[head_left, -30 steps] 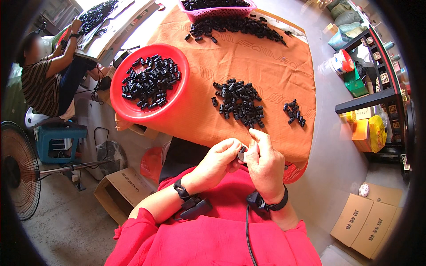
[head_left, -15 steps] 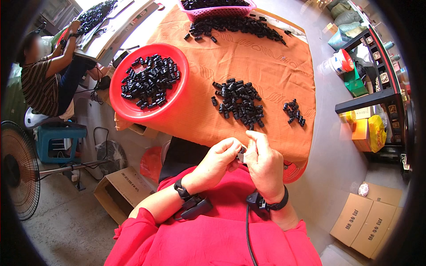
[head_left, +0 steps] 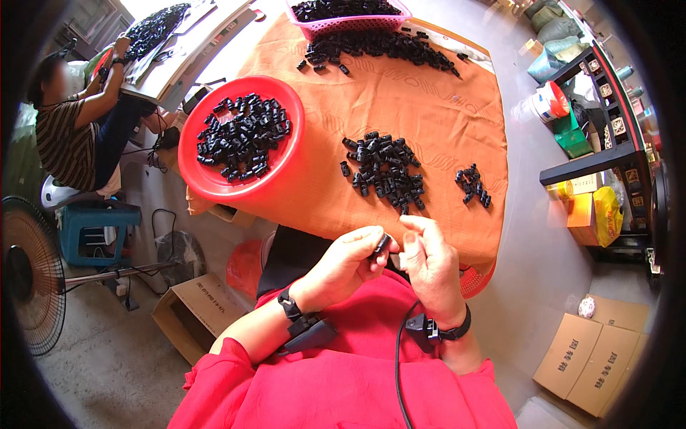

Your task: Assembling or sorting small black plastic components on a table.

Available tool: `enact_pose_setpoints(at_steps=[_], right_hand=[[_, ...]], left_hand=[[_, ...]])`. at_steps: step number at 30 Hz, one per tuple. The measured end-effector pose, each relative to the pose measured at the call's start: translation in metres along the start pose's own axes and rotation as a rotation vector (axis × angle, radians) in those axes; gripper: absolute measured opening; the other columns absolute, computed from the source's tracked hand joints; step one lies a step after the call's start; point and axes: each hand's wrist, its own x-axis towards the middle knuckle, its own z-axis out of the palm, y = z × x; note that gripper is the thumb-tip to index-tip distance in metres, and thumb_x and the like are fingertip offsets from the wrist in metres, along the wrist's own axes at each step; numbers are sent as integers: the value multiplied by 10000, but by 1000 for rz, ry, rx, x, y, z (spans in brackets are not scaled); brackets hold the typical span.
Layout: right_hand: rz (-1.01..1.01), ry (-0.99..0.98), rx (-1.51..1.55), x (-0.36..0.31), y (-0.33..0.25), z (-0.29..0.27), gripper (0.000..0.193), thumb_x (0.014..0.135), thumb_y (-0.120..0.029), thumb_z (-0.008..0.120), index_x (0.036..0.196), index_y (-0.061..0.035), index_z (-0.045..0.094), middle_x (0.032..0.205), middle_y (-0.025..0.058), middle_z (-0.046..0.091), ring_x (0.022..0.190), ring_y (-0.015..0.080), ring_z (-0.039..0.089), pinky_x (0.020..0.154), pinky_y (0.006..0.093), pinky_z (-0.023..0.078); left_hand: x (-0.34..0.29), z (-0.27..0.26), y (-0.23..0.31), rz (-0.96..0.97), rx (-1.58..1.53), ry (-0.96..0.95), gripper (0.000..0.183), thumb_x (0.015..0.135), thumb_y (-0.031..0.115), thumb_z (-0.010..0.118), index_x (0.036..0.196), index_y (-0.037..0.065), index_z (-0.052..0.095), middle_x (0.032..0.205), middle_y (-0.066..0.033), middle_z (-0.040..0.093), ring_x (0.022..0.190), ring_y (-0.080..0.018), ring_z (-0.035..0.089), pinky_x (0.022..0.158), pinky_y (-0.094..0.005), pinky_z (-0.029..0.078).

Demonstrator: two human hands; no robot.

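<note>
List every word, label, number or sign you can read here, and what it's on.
I don't copy out print, but here's where it stands:
Lower-right cardboard box: dark characters on two panels.
Lower-left cardboard box: one small dark line.
Yellow plastic bag: reddish lettering, creased, unclear.
White bucket: label too blurred.
Small black part in the left hand: none readable.

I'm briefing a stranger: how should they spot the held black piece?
Find the orange tablecloth. By its near edge, the left hand pinches a small black piece. Unlike the piled pieces, this one is held between fingers.
</note>
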Motion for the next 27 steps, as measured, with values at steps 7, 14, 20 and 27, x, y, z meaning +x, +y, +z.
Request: enact_pose_setpoints(at_steps=[7, 14, 20, 27], right_hand=[[90, -206, 130, 2, -8, 3, 178, 982, -174, 642, 1037, -30, 553, 784, 100, 695, 713, 160, 702, 616, 292, 536], [90, -217, 267, 8, -13, -2, 108, 1005, -117, 589, 1030, -24, 542, 783, 93, 699, 717, 154, 705, 617, 292, 543], [98, -253, 227, 14, -12, -5, 79, 1026, -95, 535, 1030, -16, 529, 792, 106, 698, 730, 157, 716, 636, 291, 558], [99, -259, 252, 23, -26, -12, 89, 1032, -95, 512, 1033, -7, 526, 799, 114, 702, 744, 175, 726, 638, 292, 563]], left_hand=[[1, 5, 5, -16, 21, 36, 191, 1030, 290, 553, 963, 115, 588, 861, 35, 572, 754, -66, 502, 668, -236, 420], [6, -2, 6, -27, 79, -12, 195, 1048, 303, 530, 963, 136, 585, 866, 58, 575, 755, -36, 505, 672, -211, 421], [8, 2, 11, -47, 82, 23, 203, 1045, 309, 535, 953, 139, 595, 864, 65, 574, 743, -32, 489, 662, -202, 407], [9, 10, 21, -103, -42, 5, 225, 1040, 306, 539, 940, 111, 587, 815, 38, 566, 745, -62, 536, 680, -223, 440]])
